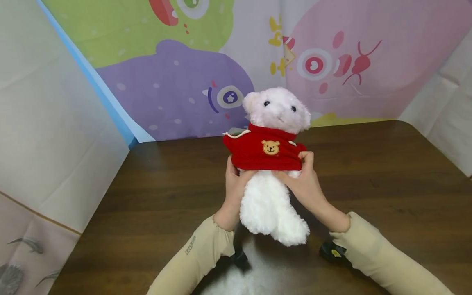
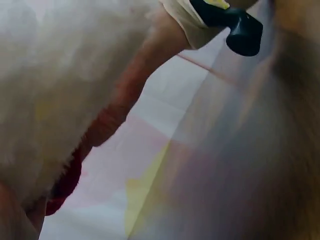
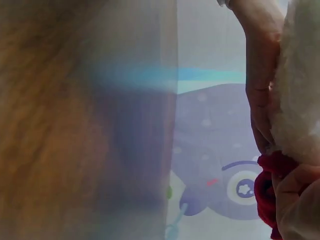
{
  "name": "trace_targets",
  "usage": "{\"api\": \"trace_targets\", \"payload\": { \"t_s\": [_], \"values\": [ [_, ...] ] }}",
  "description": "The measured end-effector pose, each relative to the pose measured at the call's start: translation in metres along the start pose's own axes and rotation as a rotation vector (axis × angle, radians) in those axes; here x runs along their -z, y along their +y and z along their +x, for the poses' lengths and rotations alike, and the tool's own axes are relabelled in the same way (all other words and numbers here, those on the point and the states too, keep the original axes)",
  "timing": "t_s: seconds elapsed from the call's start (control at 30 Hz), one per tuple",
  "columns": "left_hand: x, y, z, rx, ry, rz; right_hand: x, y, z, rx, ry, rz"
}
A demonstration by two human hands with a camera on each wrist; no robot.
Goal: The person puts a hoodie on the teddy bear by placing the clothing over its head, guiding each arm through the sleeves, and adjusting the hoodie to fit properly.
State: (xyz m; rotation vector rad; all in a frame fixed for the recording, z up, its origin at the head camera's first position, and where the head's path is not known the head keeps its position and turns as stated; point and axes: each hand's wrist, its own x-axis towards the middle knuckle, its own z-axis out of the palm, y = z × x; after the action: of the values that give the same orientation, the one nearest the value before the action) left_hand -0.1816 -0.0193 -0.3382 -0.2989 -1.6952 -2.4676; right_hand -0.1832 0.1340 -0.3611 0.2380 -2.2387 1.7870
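A fluffy white plush bear (image 1: 263, 200) in a red sweater (image 1: 247, 153) is held up over the table, facing me. A small bear-face patch decorates the sweater's front. My left hand (image 1: 236, 186) grips the toy's side at the sweater hem, thumb across the front. On the other side my right hand (image 1: 306, 180) grips it likewise, with fingers along the sweater's edge. In the left wrist view the white fur (image 2: 60, 75) fills the left part. In the right wrist view the red cloth (image 3: 267, 195) lies beside my right hand's fingers (image 3: 300, 200).
A dark wood-grain table (image 1: 166, 192) spreads below the toy. Behind it hangs a backdrop (image 1: 158, 94) with colourful cartoon creatures. Pale fabric walls (image 1: 48, 110) stand on both sides. Dark wrist devices (image 1: 332, 250) show below the cuffs.
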Motion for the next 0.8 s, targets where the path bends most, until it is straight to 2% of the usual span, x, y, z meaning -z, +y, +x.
{"api": "trace_targets", "payload": {
  "t_s": [0.1,0.2,0.33,0.5,0.67,0.73,0.8],
  "values": [
    [-0.002,0.005,0.0,0.042,0.053,-0.011,0.001,0.003,0.0,0.026,-0.07,0.067],
    [-0.001,0.006,0.002,0.053,0.082,-0.01,0.004,0.004,0.002,0.053,-0.152,0.141],
    [0.0,0.001,0.004,0.017,0.078,0.04,0.008,0.003,0.002,0.016,-0.192,0.173],
    [0.004,-0.022,0.01,-0.088,0.075,0.23,0.008,-0.008,-0.002,-0.01,-0.128,0.154],
    [0.012,-0.035,0.018,-0.225,0.138,0.539,0.005,-0.019,-0.007,0.067,-0.051,0.285],
    [0.014,-0.035,0.019,-0.243,0.156,0.621,0.004,-0.019,-0.007,0.099,-0.039,0.299],
    [0.015,-0.035,0.02,-0.222,0.158,0.678,0.003,-0.016,-0.007,0.122,-0.013,0.222]
  ]
}}
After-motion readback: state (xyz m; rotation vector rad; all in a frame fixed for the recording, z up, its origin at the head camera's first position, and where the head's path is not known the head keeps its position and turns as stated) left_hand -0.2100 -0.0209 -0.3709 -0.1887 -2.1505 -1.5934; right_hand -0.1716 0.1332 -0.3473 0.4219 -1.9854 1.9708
